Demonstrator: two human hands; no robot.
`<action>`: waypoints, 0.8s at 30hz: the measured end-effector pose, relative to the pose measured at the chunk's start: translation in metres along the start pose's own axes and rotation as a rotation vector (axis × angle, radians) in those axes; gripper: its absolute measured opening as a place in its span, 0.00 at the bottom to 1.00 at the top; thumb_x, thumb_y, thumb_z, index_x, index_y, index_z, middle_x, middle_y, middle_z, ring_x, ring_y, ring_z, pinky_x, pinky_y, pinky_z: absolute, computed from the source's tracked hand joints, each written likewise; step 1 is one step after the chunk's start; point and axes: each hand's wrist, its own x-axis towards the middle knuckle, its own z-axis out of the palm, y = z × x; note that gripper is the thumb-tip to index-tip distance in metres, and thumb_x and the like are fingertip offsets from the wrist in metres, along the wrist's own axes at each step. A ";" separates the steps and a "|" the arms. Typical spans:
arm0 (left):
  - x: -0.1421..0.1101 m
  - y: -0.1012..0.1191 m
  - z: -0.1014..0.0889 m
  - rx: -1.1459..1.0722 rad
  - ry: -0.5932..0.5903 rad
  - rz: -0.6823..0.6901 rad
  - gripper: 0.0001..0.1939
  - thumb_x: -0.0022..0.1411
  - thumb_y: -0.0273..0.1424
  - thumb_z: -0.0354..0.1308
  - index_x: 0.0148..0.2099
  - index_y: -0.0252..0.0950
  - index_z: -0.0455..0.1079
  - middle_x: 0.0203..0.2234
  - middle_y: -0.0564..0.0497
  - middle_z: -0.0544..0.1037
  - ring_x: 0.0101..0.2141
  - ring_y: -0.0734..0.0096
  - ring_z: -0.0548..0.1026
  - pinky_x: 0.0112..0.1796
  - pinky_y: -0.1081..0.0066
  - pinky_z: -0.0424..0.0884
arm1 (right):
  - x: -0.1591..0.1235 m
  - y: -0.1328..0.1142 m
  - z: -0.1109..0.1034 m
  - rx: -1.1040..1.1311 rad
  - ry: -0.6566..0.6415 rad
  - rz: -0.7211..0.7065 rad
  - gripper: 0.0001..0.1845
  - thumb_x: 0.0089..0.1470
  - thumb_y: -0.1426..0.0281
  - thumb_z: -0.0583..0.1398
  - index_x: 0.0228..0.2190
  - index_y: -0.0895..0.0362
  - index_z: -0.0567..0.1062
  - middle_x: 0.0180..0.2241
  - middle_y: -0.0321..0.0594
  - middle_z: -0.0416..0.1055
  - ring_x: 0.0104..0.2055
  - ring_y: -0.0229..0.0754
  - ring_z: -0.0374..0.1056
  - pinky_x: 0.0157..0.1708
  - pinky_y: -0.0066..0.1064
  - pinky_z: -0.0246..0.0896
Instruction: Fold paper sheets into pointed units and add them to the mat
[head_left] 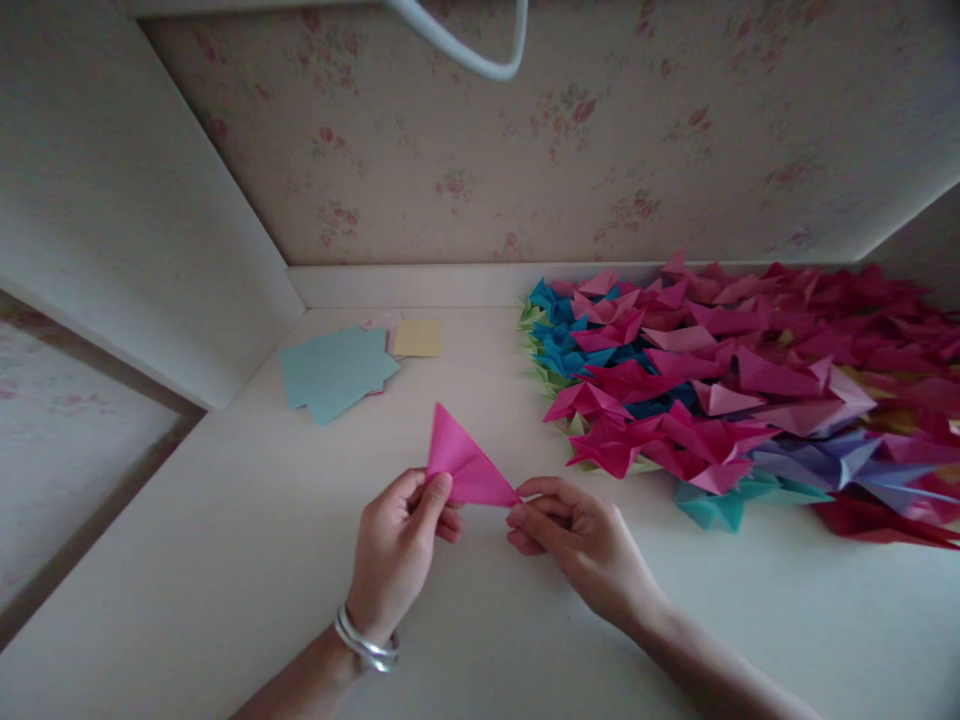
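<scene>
A bright pink sheet of paper folded into a triangle [465, 465] is held between my two hands above the white desk. My left hand [405, 530] pinches its lower left side, thumb on top and fingers curled behind. At the triangle's right-hand corner, my right hand [566, 530] grips the tip between thumb and forefinger. One corner of the paper points up and away from me. The fingers behind the paper are partly hidden. Two silver bangles [366, 640] circle my left wrist.
Folded paper cranes [720, 380] in pink, blue, purple and green crowd the desk's right side. Light blue paper sheets [337, 370] and a small yellow paper square [418, 338] lie at back left. Behind the desk [480, 640] is a floral wall, with a white cable [480, 65] hanging above.
</scene>
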 end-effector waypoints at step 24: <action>-0.005 0.002 0.006 -0.108 -0.200 -0.053 0.17 0.66 0.44 0.55 0.34 0.35 0.68 0.20 0.55 0.76 0.16 0.77 0.74 0.18 0.79 0.71 | -0.012 -0.010 -0.001 -0.265 -0.289 -0.015 0.27 0.59 0.50 0.58 0.27 0.61 0.79 0.23 0.45 0.78 0.26 0.43 0.76 0.28 0.30 0.69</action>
